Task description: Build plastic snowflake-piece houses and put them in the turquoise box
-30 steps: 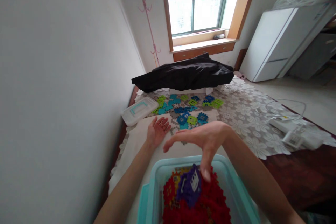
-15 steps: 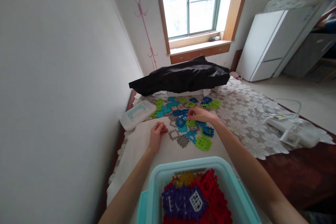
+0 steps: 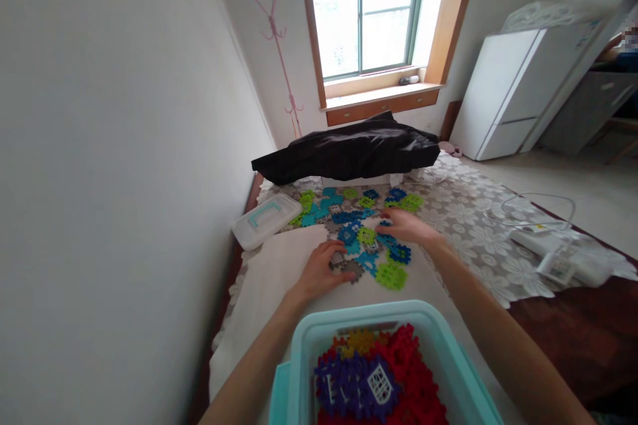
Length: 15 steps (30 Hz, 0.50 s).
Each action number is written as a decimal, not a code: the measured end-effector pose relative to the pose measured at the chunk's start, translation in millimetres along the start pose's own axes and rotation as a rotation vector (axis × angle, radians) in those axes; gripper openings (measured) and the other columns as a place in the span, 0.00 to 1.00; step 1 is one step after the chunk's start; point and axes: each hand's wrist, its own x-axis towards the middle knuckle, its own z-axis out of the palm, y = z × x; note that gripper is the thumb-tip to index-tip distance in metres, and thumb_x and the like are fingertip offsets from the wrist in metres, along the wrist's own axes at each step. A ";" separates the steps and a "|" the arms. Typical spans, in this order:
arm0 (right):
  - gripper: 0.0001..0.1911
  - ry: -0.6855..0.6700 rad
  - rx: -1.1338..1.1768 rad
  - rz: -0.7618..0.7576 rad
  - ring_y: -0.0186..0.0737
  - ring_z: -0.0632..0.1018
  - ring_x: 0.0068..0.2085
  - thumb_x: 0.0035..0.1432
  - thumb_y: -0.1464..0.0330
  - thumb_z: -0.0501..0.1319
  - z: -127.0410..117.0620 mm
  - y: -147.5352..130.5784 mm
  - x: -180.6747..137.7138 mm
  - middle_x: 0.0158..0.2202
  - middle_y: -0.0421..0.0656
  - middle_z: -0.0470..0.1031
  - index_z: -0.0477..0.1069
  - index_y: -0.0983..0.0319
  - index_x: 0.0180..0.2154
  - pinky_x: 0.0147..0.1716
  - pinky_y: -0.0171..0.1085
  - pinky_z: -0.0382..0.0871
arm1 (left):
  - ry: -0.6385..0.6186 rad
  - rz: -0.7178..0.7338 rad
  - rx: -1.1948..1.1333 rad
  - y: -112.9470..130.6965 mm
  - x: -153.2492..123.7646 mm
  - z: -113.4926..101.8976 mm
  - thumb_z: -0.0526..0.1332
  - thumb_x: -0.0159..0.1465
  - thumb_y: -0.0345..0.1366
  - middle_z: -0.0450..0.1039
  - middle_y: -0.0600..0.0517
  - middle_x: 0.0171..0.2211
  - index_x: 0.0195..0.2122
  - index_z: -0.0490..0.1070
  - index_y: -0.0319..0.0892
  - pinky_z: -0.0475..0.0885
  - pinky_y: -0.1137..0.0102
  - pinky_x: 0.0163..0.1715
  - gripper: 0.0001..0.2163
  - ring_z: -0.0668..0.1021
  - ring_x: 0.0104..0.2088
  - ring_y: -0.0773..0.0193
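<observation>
Centrally in the frame, 2 bare hands are working among flat plastic tiles (image 3: 356,222) that are lying scattered on a cloth-covered table (image 3: 463,212). The left hand (image 3: 321,272) is resting palm down, its fingers curling over a grey tile (image 3: 349,268); whether they are actually pinching it cannot be told. The right hand (image 3: 409,226) is lying a little higher and to the right, fingers spread loosely over blue and green tiles, gripping nothing that shows. A green tile (image 3: 391,275) is sitting just beside the left hand's fingertips.

At the bottom edge, a teal bin (image 3: 304,345) is holding red and purple tiles heaped about level with its rim. A white lid (image 3: 266,219) is lying at the left of the pile, close to the table's edge.

Judging from this, the heaped bin is the likeliest trouble: more tiles dropped in could be spilling over the rim. A forearm sweeping sideways could also be pushing loose tiles, or the lid, off the table's left edge.
</observation>
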 end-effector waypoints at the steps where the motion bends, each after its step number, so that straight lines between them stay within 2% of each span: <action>1: 0.24 0.019 0.001 -0.004 0.59 0.78 0.54 0.58 0.54 0.69 11.2 3.3 -7.9 0.54 0.54 0.79 0.77 0.61 0.51 0.54 0.47 0.71 | -0.034 0.033 0.078 -0.8 -0.8 -0.6 0.81 0.40 0.28 0.77 0.44 0.56 0.39 0.82 0.49 0.59 0.52 0.68 0.24 0.69 0.64 0.40; 4: 0.38 0.130 -0.019 -0.014 0.64 0.72 0.63 0.55 0.52 0.71 45.1 13.5 -30.9 0.65 0.56 0.70 0.69 0.60 0.62 0.59 0.54 0.68 | -0.134 0.117 0.278 -4.3 -2.7 -1.5 0.83 0.39 0.34 0.71 0.42 0.63 0.48 0.82 0.51 0.48 0.48 0.72 0.31 0.64 0.68 0.36; 6: 0.40 0.206 -0.017 -0.030 0.64 0.68 0.66 0.59 0.51 0.68 61.1 18.7 -42.2 0.68 0.57 0.65 0.63 0.60 0.67 0.62 0.57 0.64 | -0.164 0.150 0.356 -6.4 -3.1 -1.3 0.83 0.41 0.37 0.67 0.42 0.66 0.52 0.80 0.51 0.44 0.48 0.72 0.34 0.61 0.70 0.36; 10: 0.35 0.266 0.026 -0.056 0.59 0.70 0.64 0.64 0.53 0.62 71.5 21.0 -50.3 0.65 0.57 0.69 0.63 0.63 0.66 0.63 0.57 0.63 | -0.113 0.127 0.287 -7.8 -2.1 -0.5 0.83 0.39 0.34 0.66 0.41 0.67 0.54 0.79 0.49 0.44 0.49 0.73 0.37 0.60 0.70 0.37; 15: 0.28 0.320 0.046 -0.086 0.59 0.70 0.65 0.65 0.55 0.62 64.0 10.1 -50.6 0.65 0.56 0.69 0.68 0.61 0.62 0.63 0.58 0.63 | -0.015 0.080 0.063 -6.7 -2.0 -2.9 0.81 0.38 0.27 0.69 0.41 0.64 0.48 0.80 0.48 0.49 0.51 0.72 0.33 0.61 0.70 0.38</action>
